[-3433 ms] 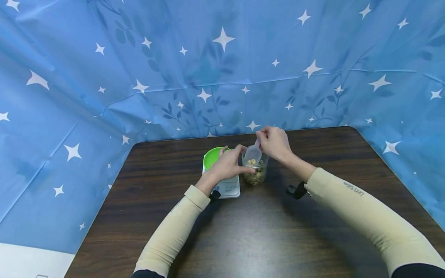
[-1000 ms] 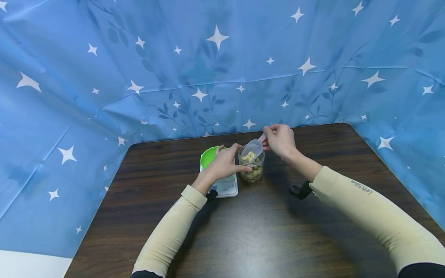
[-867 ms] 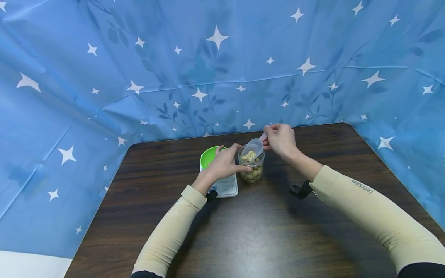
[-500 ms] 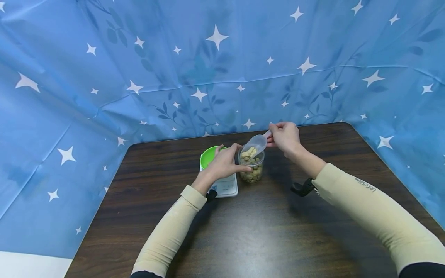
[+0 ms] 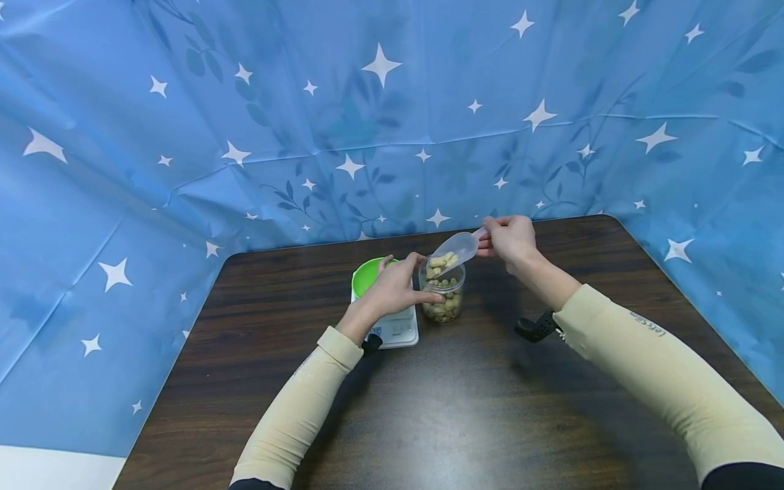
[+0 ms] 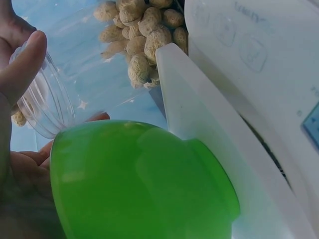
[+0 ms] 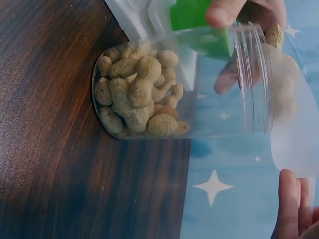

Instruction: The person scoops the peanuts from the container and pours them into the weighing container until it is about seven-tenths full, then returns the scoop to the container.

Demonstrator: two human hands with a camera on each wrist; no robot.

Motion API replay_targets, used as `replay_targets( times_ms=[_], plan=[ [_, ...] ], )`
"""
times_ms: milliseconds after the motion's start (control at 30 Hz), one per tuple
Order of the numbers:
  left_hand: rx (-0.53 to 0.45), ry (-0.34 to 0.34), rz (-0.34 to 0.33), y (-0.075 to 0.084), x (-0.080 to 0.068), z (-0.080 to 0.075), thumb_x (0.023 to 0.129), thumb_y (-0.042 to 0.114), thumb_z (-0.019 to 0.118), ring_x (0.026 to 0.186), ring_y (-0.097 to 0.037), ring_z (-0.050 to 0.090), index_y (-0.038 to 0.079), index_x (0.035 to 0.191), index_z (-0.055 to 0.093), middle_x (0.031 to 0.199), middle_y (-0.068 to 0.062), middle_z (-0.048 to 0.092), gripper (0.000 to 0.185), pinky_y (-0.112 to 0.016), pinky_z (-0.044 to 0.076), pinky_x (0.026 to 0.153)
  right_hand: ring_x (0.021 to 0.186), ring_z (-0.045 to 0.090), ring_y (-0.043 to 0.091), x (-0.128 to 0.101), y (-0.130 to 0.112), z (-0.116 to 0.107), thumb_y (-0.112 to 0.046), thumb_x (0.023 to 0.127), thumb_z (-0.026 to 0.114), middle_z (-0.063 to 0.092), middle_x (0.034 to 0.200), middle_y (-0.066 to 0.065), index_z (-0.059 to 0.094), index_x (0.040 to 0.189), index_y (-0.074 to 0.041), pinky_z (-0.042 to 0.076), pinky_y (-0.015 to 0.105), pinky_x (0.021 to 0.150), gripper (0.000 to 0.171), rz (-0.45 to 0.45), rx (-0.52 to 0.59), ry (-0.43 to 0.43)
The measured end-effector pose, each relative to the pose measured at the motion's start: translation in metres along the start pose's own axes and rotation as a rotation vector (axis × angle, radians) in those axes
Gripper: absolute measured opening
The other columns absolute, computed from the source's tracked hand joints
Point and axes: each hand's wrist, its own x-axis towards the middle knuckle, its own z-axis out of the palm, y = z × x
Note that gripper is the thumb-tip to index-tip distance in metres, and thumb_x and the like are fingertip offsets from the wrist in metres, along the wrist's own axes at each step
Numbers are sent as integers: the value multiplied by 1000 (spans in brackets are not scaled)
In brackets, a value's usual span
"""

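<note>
A clear jar (image 7: 209,114) stands upright on the table, its lower part filled with peanuts in the shell (image 7: 142,94). My left hand (image 5: 395,286) grips the jar near its rim, thumb on the near side and fingers round the far left. My right hand (image 5: 514,238) pinches the handle of a translucent scoop (image 5: 467,246). The scoop lies tilted over the jar's mouth and carries several peanuts (image 5: 442,262). Just left of the jar, a bright green bowl (image 6: 134,179) sits on a white kitchen scale (image 5: 401,332), partly hidden behind my left hand.
The dark wooden table (image 5: 294,381) has a rounded far edge close behind the jar. A blue curtain (image 5: 306,122) with white stars hangs behind it. The scale almost adjoins the jar.
My right hand has lifted the scoop out of the jar and shifted right, and peanuts now show in its bowl. My left hand keeps its grip on the jar.
</note>
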Motion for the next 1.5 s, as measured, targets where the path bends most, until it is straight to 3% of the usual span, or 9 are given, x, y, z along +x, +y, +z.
replay_targets(
  times_ms=[233, 533, 733, 900, 1200, 1500],
  plan=[
    [-5, 4, 0, -1, -1, -1, 86, 49, 82, 117, -27, 64, 3, 143, 49, 122, -6, 68, 80, -56, 11, 120, 66, 71, 7, 4, 1, -4, -20, 111, 48, 67, 80, 4, 48, 140, 17, 60, 28, 72, 47, 50, 30, 10],
    [-6, 11, 0, -2, -2, -1, 85, 50, 83, 128, -26, 58, 4, 152, 43, 136, -8, 64, 91, -57, 10, 121, 64, 71, 9, 5, -4, -4, -20, 110, 48, 68, 73, 2, 52, 133, 17, 60, 28, 70, 44, 48, 111, 15],
    [-57, 47, -1, -8, -8, -7, 84, 50, 84, 140, -23, 46, 10, 157, 40, 152, -6, 51, 94, -55, 8, 121, 65, 71, 10, 6, -6, -4, -18, 109, 52, 68, 72, 5, 56, 124, 14, 60, 29, 69, 37, 41, 202, 7],
    [-66, 98, -4, -16, -18, -19, 86, 47, 83, 144, -24, 39, 12, 155, 44, 155, -7, 46, 87, -56, 8, 121, 67, 71, 11, 7, -9, -2, -20, 108, 53, 69, 75, 5, 53, 133, 16, 60, 28, 69, 44, 50, 260, 7],
    [-56, 137, -69, -35, -34, -33, 84, 49, 84, 147, -28, 33, 11, 155, 45, 158, -9, 40, 89, -58, 5, 120, 67, 71, 14, 11, -11, 8, -18, 109, 52, 69, 77, 6, 52, 135, 13, 60, 29, 69, 41, 58, 316, 17],
    [-50, 84, -182, -51, -51, -42, 81, 53, 85, 151, -35, 23, 13, 162, 30, 165, -15, 24, 106, -62, 5, 119, 69, 71, 15, 13, -11, 23, -18, 109, 51, 70, 78, 6, 61, 111, 3, 60, 30, 69, 24, 28, 308, -1]
  ],
)
